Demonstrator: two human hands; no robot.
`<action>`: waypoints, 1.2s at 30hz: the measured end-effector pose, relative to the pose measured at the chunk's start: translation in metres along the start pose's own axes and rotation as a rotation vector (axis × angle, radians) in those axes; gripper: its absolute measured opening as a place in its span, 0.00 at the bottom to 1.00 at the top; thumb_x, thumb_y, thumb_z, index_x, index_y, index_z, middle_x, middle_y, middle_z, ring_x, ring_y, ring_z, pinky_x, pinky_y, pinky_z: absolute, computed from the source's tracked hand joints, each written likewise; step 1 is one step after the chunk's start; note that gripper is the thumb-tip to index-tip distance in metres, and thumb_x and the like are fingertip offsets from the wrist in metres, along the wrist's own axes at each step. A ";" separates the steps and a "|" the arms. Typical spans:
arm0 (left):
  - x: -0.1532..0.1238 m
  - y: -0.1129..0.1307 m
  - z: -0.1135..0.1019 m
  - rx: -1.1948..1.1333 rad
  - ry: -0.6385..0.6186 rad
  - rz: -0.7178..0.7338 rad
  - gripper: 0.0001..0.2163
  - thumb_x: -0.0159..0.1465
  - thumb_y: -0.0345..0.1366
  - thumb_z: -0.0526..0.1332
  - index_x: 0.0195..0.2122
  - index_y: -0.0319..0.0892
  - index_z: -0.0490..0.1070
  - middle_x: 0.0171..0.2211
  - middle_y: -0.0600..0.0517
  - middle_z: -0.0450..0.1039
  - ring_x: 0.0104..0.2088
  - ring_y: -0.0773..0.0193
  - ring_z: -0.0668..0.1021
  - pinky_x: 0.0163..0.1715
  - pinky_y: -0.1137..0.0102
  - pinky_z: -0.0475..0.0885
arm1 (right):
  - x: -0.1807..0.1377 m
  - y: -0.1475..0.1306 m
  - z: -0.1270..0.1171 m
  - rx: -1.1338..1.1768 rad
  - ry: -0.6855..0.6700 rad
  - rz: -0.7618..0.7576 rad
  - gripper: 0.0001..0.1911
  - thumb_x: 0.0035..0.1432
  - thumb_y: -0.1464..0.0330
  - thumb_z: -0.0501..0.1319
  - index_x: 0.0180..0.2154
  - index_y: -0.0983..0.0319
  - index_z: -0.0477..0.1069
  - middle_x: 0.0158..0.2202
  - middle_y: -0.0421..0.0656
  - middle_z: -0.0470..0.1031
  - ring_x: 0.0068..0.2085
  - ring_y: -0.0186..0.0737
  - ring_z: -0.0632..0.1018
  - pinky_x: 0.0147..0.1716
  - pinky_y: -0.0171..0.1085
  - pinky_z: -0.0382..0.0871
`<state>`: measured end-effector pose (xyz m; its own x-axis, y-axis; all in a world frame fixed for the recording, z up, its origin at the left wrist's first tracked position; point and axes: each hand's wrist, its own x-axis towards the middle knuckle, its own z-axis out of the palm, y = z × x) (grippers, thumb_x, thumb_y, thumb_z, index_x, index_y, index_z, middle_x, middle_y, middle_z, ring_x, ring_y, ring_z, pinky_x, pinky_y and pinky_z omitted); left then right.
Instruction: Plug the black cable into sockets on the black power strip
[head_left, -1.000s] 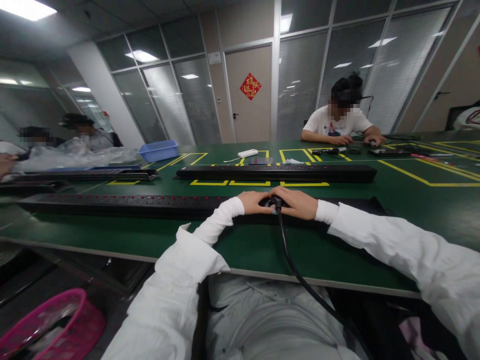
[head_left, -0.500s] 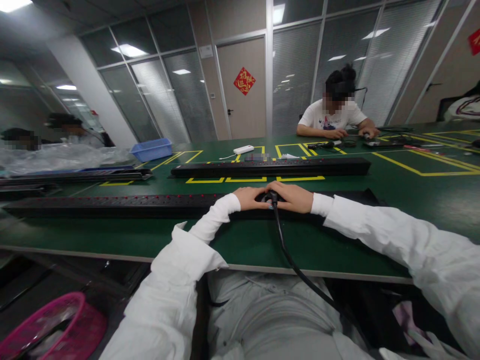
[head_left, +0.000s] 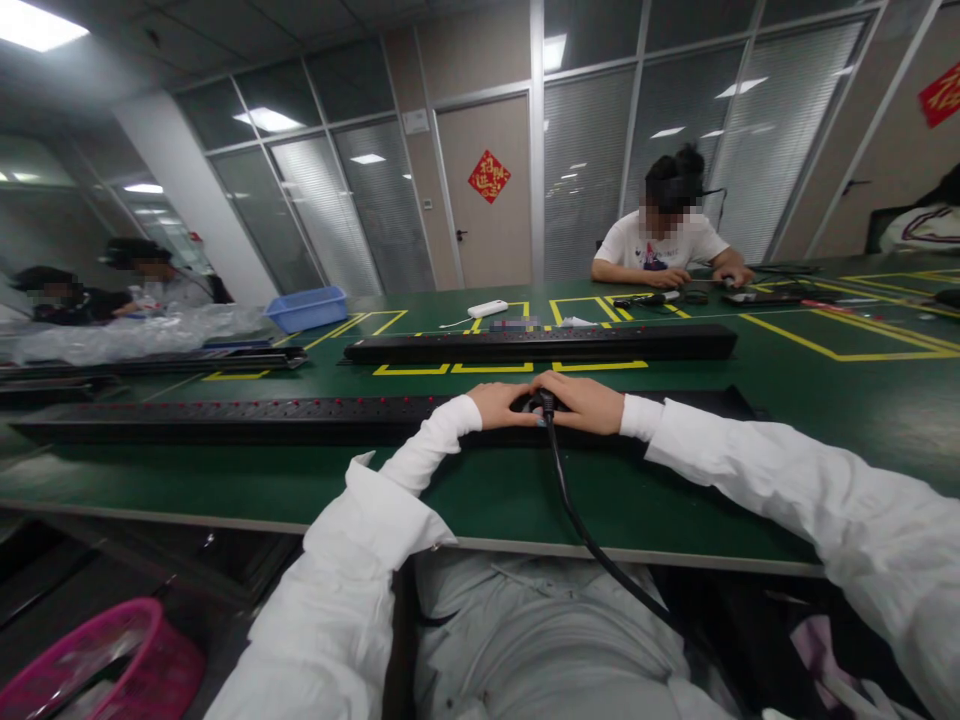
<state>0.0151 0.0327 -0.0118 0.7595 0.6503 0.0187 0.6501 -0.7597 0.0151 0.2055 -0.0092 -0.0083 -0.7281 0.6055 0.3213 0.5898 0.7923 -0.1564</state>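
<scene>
A long black power strip (head_left: 247, 419) with a row of red switches lies across the green table (head_left: 825, 410) in front of me. My left hand (head_left: 501, 404) and my right hand (head_left: 589, 402) meet on top of it, both curled around a black plug (head_left: 541, 403). Its thick black cable (head_left: 581, 525) runs from the plug over the table's near edge toward my lap. White sleeves cover both my arms.
A second black power strip (head_left: 540, 346) lies farther back on yellow floor-tape marks. A blue tray (head_left: 307, 307), clear plastic wrap (head_left: 127, 333) and a white device (head_left: 487, 308) sit beyond. A person in white (head_left: 664, 245) works opposite; others sit far left. A pink basket (head_left: 97, 665) stands below left.
My hands have stayed clasped on the plug. Only the camera view has shifted slightly up and down.
</scene>
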 end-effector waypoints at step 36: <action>-0.001 0.002 -0.003 0.020 0.028 0.045 0.27 0.56 0.57 0.40 0.50 0.47 0.56 0.45 0.49 0.67 0.42 0.54 0.71 0.37 0.67 0.63 | 0.003 0.006 0.000 0.102 -0.002 0.026 0.16 0.55 0.60 0.51 0.42 0.63 0.57 0.39 0.46 0.64 0.37 0.39 0.67 0.35 0.37 0.60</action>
<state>0.0150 0.0306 -0.0089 0.7872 0.6150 0.0467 0.6159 -0.7878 -0.0063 0.2069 -0.0030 -0.0082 -0.7135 0.6263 0.3141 0.5703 0.7795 -0.2590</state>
